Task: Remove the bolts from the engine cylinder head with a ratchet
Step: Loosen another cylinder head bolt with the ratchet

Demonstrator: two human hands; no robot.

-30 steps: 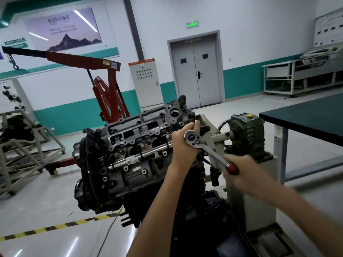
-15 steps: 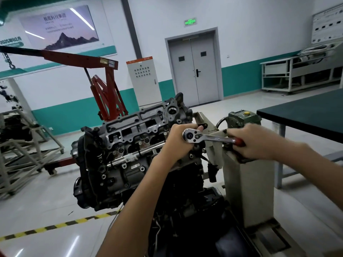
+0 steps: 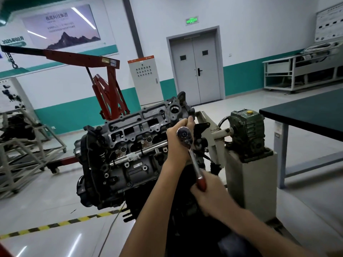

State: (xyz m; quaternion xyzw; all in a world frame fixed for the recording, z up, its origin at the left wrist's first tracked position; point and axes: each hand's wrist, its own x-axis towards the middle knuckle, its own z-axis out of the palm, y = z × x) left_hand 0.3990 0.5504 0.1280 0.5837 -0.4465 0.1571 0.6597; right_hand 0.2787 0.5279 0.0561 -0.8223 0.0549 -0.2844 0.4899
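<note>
Cylinder head (image 3: 133, 138) at frame centre, tilted on its stand: grey cast metal, ribbed, full of round bores. Ratchet (image 3: 193, 156) at its right end — round chrome head, steel shank, glossy red grip. Left hand (image 3: 179, 143) curls around the chrome head; right hand (image 3: 209, 193) grips the red handle. The bolt beneath is hidden. Upper left, a banner (image 3: 13, 40) reads "2025" — the rest is blurred.

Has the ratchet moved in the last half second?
Yes. The right hand swung the ratchet down, away from the green gearbox, pivoting at the cylinder head.
</note>
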